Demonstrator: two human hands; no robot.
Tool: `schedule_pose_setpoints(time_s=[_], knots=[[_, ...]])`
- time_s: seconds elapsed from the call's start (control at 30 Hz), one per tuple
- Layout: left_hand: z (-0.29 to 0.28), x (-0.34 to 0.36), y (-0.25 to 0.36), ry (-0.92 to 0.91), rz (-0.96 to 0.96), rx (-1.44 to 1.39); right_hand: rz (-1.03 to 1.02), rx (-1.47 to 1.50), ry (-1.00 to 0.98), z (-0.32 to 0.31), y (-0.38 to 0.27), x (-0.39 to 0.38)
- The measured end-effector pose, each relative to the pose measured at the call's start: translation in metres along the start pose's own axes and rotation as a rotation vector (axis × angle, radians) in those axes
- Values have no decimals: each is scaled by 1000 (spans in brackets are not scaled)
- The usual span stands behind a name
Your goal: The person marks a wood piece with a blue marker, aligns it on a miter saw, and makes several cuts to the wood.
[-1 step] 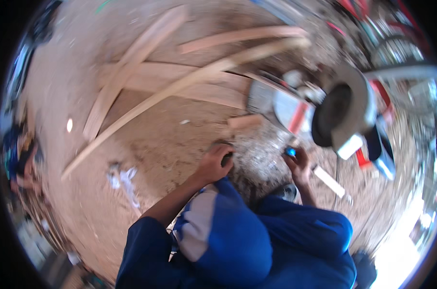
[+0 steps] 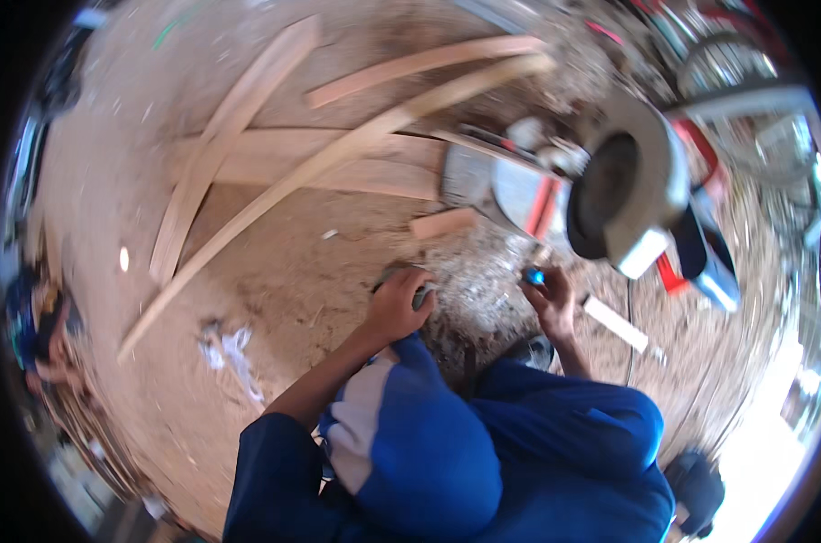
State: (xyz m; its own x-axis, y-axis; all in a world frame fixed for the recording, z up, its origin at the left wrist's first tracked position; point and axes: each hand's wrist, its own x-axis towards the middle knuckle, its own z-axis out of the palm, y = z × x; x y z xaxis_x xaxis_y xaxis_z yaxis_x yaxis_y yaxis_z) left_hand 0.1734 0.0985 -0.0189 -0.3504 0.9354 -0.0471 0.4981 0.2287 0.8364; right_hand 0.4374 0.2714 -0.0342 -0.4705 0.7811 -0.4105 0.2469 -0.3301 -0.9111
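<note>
We judge the chief risk to be a drop: the right hand (image 2: 553,299) pinches a small blue piece (image 2: 534,276) at its fingertips, above pale, loose litter (image 2: 483,290), where so small a thing could be lost. The left hand (image 2: 397,303) is curled with bent fingers over a dark object (image 2: 420,295), low and in front of the body; blur prevents us from identifying it, and a loose palm grip could let it slip.

We note a second hazard: the machine (image 2: 637,181), with its dark round mouth, stands near and beyond the right hand, so a careless reach could knock it. We cannot tell whether it is running.

We also record a red strip (image 2: 544,206) beside the machine, a wood block (image 2: 444,223) ahead of the hands, and a white bar (image 2: 616,324) right of the right hand. A long pole (image 2: 338,154) lies across planks (image 2: 275,149), obstructing the ground ahead.
</note>
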Motion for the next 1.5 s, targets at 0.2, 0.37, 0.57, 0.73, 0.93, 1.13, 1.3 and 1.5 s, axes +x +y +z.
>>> schedule_pose_setpoints(time_s=[0.2,0.37,0.57,0.73,0.93,1.13,1.3,1.5], knots=[[46,56,12,-136,248,245,-66,188,156,-27,10,-54],[32,93,-8,-15,237,408,-94,420,519,-51,45,-100],[23,87,-34,-45,183,473,-49,-316,754,-98,53,-114],[30,89,-36,-61,188,526,-11,-704,584,-151,45,-98],[41,83,-4,-139,161,390,-12,-864,412,-185,53,-87],[61,67,19,-300,160,157,-302,-930,538,-179,15,-84],[69,70,22,-400,230,176,-383,-1080,730,-229,-9,-72],[63,66,13,-404,143,87,-422,-1239,847,-276,-55,-44]])
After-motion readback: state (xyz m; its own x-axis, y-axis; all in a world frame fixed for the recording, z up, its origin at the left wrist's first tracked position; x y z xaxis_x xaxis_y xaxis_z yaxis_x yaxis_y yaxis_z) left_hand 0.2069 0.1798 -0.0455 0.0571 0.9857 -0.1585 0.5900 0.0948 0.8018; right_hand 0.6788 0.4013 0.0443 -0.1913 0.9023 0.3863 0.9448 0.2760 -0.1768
